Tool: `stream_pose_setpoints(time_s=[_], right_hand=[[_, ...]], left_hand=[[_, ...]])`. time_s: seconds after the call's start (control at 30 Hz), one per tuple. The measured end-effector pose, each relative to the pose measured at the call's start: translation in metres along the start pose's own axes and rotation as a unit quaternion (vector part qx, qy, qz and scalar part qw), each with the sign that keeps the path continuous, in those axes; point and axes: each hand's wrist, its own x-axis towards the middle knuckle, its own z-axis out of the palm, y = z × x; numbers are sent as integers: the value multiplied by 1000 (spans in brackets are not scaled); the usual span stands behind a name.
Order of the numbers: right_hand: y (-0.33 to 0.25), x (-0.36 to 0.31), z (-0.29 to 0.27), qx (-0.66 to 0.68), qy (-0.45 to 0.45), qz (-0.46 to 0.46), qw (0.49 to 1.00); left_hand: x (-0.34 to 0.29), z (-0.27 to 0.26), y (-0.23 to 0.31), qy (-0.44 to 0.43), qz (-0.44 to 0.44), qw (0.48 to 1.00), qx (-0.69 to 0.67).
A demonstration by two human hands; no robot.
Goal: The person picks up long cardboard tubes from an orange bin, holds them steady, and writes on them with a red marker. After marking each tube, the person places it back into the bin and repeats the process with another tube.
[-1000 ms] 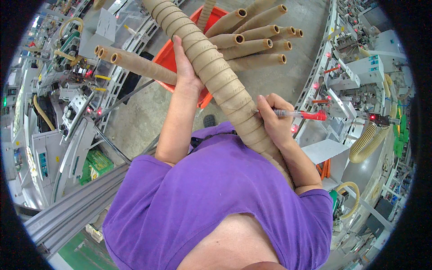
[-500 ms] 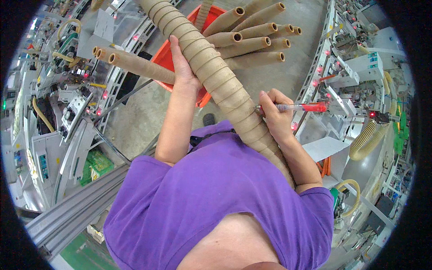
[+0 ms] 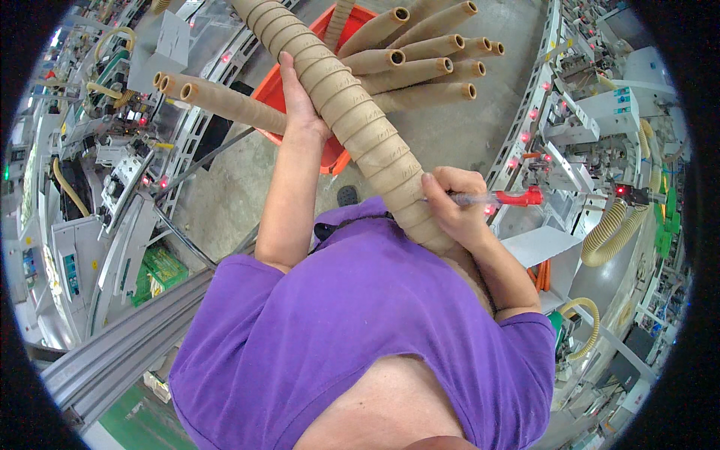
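So, right hand [image 3: 461, 208] holds pen [image 3: 492, 199] (red-ended), left hand [image 3: 302, 109] tube [image 3: 361, 120].

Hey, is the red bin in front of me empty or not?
Not empty: brown cone stacks jut out of the red bin on the left. How full, cannot tell: the held stack hides part of it.

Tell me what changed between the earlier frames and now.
The right hand and its red-capped pen have moved down the stack of nested brown tubes, toward the purple shirt. Nothing was grasped or released. The left hand still steadies the stack; the other tubes in the orange bin stay put.
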Motion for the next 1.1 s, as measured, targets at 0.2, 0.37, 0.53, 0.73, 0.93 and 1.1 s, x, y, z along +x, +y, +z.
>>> stream_pose_setpoints(time_s=[0.2, 0.37, 0.53, 0.73, 0.93, 1.1], right_hand=[[0, -1, 2, 23, 27, 6, 999], [4, -3, 3, 43, 55, 39, 997], [10, -4, 0, 72, 55, 81, 993], [11, -3, -1, 79, 57, 95, 991], [8, -4, 0, 89, 73, 111, 987], [6, -5, 1, 82, 79, 120, 986]], left_hand=[[-5, 4, 1, 1, 2, 1000, 0], [-5, 4, 1, -14, 0, 1000, -2], [-2, -2, 1, -32, -3, 999, -10], [0, -4, 1, -38, 2, 999, -9], [-4, 0, 2, -44, 8, 999, 5], [-6, 0, 0, -43, 12, 999, 11]])
